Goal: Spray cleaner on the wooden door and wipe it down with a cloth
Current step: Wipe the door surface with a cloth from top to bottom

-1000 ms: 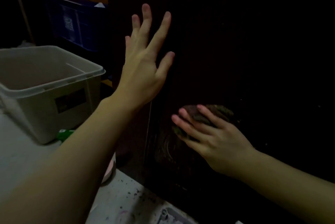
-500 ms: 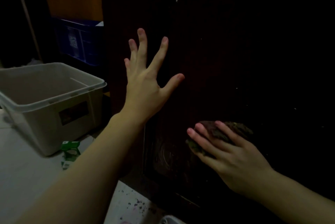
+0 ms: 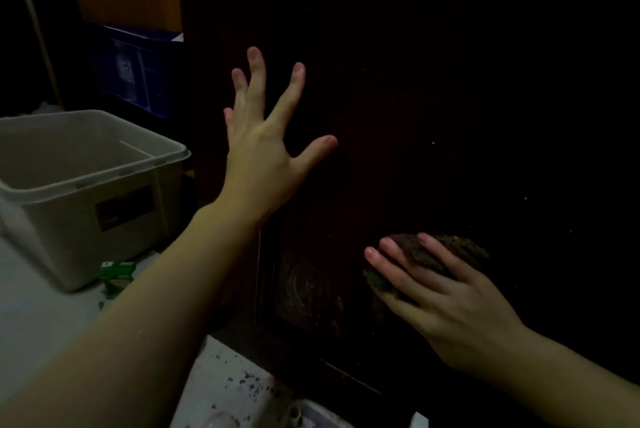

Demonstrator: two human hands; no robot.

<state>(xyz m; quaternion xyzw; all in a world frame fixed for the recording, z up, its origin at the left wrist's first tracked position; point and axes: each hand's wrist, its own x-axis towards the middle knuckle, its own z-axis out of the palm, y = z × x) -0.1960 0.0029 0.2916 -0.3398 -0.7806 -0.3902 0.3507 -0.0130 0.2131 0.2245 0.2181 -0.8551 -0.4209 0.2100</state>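
Note:
The dark wooden door (image 3: 433, 98) fills the middle and right of the dim view. My left hand (image 3: 263, 150) lies flat against it with fingers spread. Lower right, my right hand (image 3: 440, 292) presses a dark brownish-green cloth (image 3: 450, 249) against the door with straight fingers. Wet swirl marks (image 3: 304, 285) show on the door panel left of the cloth. No spray bottle is visible.
A grey plastic tub (image 3: 86, 178) stands on the pale floor at the left, with a small green item (image 3: 116, 270) beside it. A blue crate (image 3: 138, 71) sits behind, in front of an orange wall. Speckled floor (image 3: 235, 389) lies below the door.
The view has tilted up, so both hands sit lower in the frame. My right hand with the cloth has slid rightward across the door. My left hand stays flat on the door.

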